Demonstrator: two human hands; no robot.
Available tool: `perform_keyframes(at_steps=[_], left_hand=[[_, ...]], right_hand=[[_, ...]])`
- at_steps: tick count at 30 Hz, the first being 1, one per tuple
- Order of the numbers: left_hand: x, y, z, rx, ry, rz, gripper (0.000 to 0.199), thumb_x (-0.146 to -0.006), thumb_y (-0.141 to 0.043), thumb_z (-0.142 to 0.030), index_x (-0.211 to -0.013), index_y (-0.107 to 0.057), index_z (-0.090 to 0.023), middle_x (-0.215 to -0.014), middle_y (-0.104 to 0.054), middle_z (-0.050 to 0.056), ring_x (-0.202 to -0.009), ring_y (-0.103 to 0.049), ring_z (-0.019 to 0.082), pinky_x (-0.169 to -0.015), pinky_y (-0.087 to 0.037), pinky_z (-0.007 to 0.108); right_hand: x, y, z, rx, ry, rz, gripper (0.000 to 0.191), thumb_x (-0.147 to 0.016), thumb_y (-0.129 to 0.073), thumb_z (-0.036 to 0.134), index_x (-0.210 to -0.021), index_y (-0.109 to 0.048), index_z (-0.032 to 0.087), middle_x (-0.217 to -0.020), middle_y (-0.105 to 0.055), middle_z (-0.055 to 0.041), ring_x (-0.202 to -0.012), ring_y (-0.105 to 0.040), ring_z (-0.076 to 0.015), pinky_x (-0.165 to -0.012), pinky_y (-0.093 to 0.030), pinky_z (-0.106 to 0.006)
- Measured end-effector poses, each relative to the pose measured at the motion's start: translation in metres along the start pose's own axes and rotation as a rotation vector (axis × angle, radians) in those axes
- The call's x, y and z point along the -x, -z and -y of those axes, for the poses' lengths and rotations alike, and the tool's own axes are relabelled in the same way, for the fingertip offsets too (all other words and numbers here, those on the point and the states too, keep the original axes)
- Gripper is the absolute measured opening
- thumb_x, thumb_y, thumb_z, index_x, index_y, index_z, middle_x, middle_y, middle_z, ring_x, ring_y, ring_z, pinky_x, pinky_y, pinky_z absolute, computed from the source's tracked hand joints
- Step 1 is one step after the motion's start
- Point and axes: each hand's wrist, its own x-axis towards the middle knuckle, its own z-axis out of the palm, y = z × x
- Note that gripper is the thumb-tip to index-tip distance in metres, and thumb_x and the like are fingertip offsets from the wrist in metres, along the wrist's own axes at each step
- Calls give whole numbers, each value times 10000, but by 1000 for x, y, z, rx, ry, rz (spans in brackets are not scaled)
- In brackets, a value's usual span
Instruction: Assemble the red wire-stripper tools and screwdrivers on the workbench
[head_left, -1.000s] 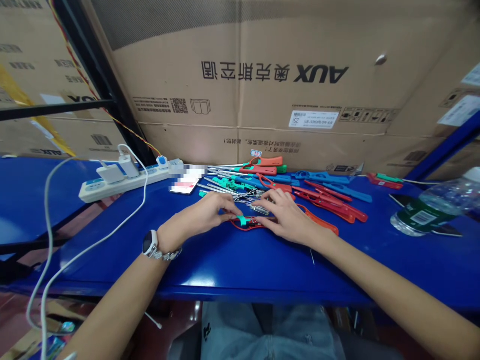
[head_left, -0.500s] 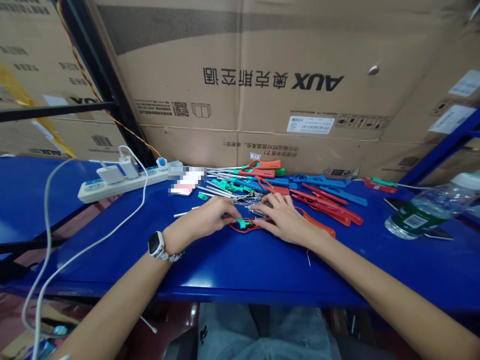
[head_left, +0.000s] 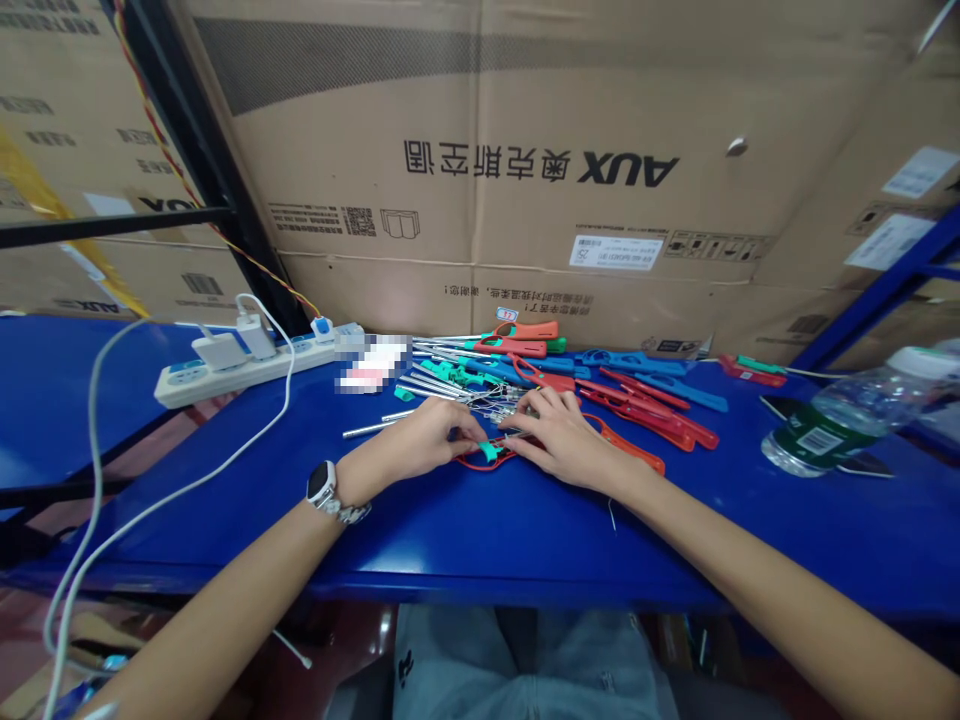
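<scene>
My left hand (head_left: 441, 437), with a watch on its wrist, pinches a small green lighter trigger (head_left: 489, 452) between thumb and fingertips. The trigger sits at a red lighter shell (head_left: 474, 466) lying on the blue table. From the other side, my right hand (head_left: 564, 437) is closed at the shell's right part, its palm covering most of it. Just beyond my fingers lie thin wires and small metal parts (head_left: 491, 405). Metal lighter tubes (head_left: 431, 383) and more green triggers (head_left: 450, 372) are heaped behind my left hand.
Red lighter shells (head_left: 652, 415) and blue ones (head_left: 637, 362) lie at the right of the pile. A plastic bottle (head_left: 832, 425) lies tilted further right, over a dark flat object. A power strip (head_left: 217, 375) with white cables is at left. Cardboard boxes (head_left: 480, 220) stand behind.
The camera view has shifted slightly. My left fingers are still at the green trigger, which now sits slightly lower and to the right; my right hand stays at the shell.
</scene>
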Motion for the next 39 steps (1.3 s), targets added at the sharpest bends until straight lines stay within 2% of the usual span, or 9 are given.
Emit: perform_keyframes(at_steps=[7, 9, 12, 16, 18, 21, 25, 28, 39], left_hand=[[0, 1, -4, 30, -29, -9, 141, -862, -665, -71, -897, -766, -162, -827, -755, 38, -714, -667, 143, -703, -504, 265], [-1, 0, -3, 57, -35, -9, 135, -857, -667, -55, -868, -752, -158, -805, -746, 31, -704, -661, 138, -702, -500, 261], [-1, -1, -2, 97, 1, -24, 113, -854, -668, -52, -867, -722, -150, -794, -729, 21, -699, -654, 137, -689, -502, 255], [7, 1, -7, -52, -50, -99, 84, -847, -731, -139, -926, -716, -163, -961, -682, 56, -866, -642, 188, -789, -513, 312], [13, 1, -8, -123, -130, -72, 70, -883, -721, -198, -950, -740, -186, -1015, -640, 64, -926, -620, 203, -835, -503, 333], [19, -1, -3, -177, -204, 2, 142, -952, -634, -184, -962, -773, -211, -921, -611, 50, -856, -590, 189, -788, -485, 317], [17, -2, 6, -223, -261, 3, 286, -1016, -508, -164, -932, -780, -194, -890, -603, 66, -805, -556, 180, -722, -461, 302], [14, -2, 6, -258, -293, 4, 347, -1041, -449, -170, -933, -779, -182, -892, -603, 75, -826, -552, 189, -757, -470, 319], [14, -5, 6, -273, -294, -11, 373, -1048, -423, -176, -955, -784, -176, -910, -616, 86, -838, -554, 191, -769, -483, 325]], right_hand=[[-4, 0, 26, -56, -83, -159, 230, -963, -621, 388, -1088, -685, 206, -1059, -656, -103, -1036, -562, -278, -878, -422, -429], [-9, -4, 36, -82, -69, -119, 233, -929, -656, 412, -1001, -683, 192, -976, -666, -81, -976, -584, -265, -854, -430, -416], [-16, -10, 44, -130, -112, -71, 143, -901, -673, 321, -906, -668, 178, -901, -664, -59, -880, -604, -229, -820, -448, -382], [-17, -16, 43, -180, -167, -100, 39, -872, -660, 218, -877, -670, 180, -880, -648, -52, -805, -602, -199, -775, -475, -336], [-16, -17, 42, -202, -184, -111, 29, -869, -651, 197, -872, -676, 184, -882, -644, -51, -796, -609, -194, -767, -488, -328], [-13, -17, 41, -240, -180, -126, 60, -880, -644, 191, -908, -696, 180, -905, -652, -52, -823, -630, -195, -792, -506, -328], [-12, -16, 40, -229, -167, -130, 99, -907, -628, 190, -938, -721, 182, -899, -651, -51, -819, -640, -189, -792, -518, -322], [-13, -15, 40, -177, -167, -97, 129, -918, -608, 180, -869, -727, 178, -862, -636, -50, -782, -632, -182, -752, -515, -310], [-15, -18, 40, -139, -226, -107, 112, -898, -623, 200, -861, -727, 177, -857, -631, -58, -740, -614, -179, -701, -488, -308]])
